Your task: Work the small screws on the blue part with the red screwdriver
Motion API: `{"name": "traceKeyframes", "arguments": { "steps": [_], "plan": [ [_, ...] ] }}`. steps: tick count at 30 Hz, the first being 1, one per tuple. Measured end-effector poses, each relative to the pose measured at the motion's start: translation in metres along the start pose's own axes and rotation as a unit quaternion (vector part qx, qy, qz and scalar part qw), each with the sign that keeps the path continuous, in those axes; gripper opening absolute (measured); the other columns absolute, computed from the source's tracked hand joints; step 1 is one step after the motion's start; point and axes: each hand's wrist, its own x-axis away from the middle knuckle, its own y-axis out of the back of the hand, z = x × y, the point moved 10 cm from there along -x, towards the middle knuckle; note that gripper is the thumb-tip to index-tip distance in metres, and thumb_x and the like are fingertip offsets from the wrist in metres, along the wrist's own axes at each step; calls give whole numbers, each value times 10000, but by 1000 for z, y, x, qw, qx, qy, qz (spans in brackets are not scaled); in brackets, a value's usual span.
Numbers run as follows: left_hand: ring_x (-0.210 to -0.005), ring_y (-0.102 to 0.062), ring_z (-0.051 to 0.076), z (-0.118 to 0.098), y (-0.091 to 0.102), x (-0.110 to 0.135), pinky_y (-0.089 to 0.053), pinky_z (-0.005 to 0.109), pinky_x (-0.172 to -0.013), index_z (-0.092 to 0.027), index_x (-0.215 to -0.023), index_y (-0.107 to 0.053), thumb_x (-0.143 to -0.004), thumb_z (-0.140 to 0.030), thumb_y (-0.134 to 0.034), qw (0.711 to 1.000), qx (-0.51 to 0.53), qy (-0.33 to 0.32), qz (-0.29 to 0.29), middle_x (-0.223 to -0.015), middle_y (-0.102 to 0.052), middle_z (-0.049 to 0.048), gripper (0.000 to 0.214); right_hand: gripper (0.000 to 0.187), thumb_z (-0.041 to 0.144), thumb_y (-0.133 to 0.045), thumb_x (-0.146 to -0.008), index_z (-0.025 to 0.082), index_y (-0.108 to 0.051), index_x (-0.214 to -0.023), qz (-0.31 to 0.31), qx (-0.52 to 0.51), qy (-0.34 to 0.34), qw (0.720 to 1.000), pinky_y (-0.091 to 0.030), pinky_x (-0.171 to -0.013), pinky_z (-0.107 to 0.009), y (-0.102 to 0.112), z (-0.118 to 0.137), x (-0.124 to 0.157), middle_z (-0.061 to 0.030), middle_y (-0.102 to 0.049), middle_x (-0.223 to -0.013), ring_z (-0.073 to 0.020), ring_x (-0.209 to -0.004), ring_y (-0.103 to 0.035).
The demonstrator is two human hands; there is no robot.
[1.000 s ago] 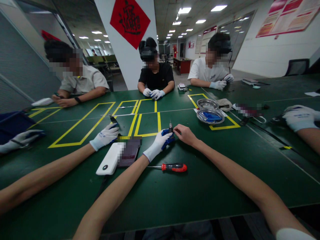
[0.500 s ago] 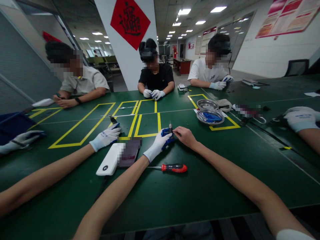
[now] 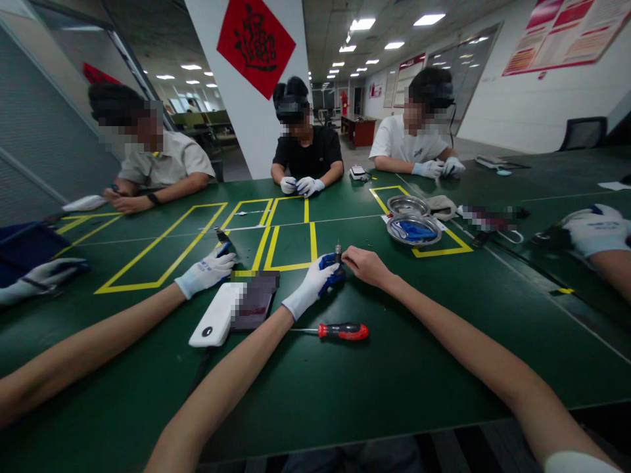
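Observation:
My left hand [image 3: 311,284], in a white glove with blue-coated fingers, grips a small black cylindrical tool [image 3: 338,257]. The tool stands upright, with a silver collar and a thin pin at its top. Just right of it is my bare right hand [image 3: 367,267], thumb and fingertips pinched together close to the tool's collar. Whatever may be between those fingertips is too small to make out. A screwdriver [image 3: 344,331] with a red and black handle lies on the green table [image 3: 394,381], nearer to me than my hands.
A white power bank [image 3: 217,315] and a dark phone [image 3: 254,302] lie left of my forearm. Beside them is a co-worker's gloved hand [image 3: 204,272] holding a dark tool. Two metal bowls [image 3: 414,230] stand to the right. Several people sit around the table, which bears yellow tape outlines.
My right fingertips have shifted slightly up beside the tool, which my left hand still holds. At the right edge, a co-worker's gloved hand and the dark object in it have moved a little.

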Motion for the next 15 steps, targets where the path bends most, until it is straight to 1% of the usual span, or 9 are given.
{"name": "traceKeyframes", "arguments": {
  "steps": [4, 7, 9, 12, 15],
  "plan": [
    [-894, -625, 175, 1, 1, -3, -485, 334, -863, -130, -1034, -614, -703, -243, -714, 1000, 20, -14, 4, -1037, -657, 99, 363, 236, 208, -393, -964, 167, -625, -987, -9, 51, 21, 998, -438, -749, -280, -3, 4, 4, -100, -642, -957, -187, -882, -582],
    [-902, -629, 178, 5, 5, -5, -482, 332, -873, -135, -1025, -616, -690, -240, -725, 999, 40, -11, -2, -1023, -664, 94, 368, 245, 209, -403, -959, 170, -637, -1020, -13, 53, 25, 998, -445, -759, -290, -8, 5, 7, -106, -652, -986, -195, -908, -584],
    [-903, -634, 177, 8, 6, -6, -483, 331, -879, -143, -1041, -613, -679, -239, -736, 998, 56, -2, -5, -1024, -667, 91, 395, 246, 224, -421, -953, 176, -638, -1059, -15, 42, 24, 999, -454, -766, -296, -9, 5, 7, -105, -656, -1010, -197, -918, -589],
    [-884, -641, 173, 9, 4, -5, -490, 328, -869, -145, -1058, -606, -681, -253, -739, 997, 71, 11, 5, -1000, -674, 89, 414, 247, 236, -455, -937, 186, -635, -1099, -24, 4, 21, 999, -467, -793, -306, -9, 4, 9, -101, -657, -1050, -201, -947, -600],
    [-847, -645, 163, 7, 0, -4, -502, 319, -838, -144, -1048, -599, -691, -269, -735, 997, 79, 18, 15, -961, -677, 85, 402, 228, 219, -483, -918, 194, -645, -1076, -43, -53, 1, 998, -477, -800, -303, -5, 0, 10, -86, -660, -1047, -191, -933, -614]
  ]
}}
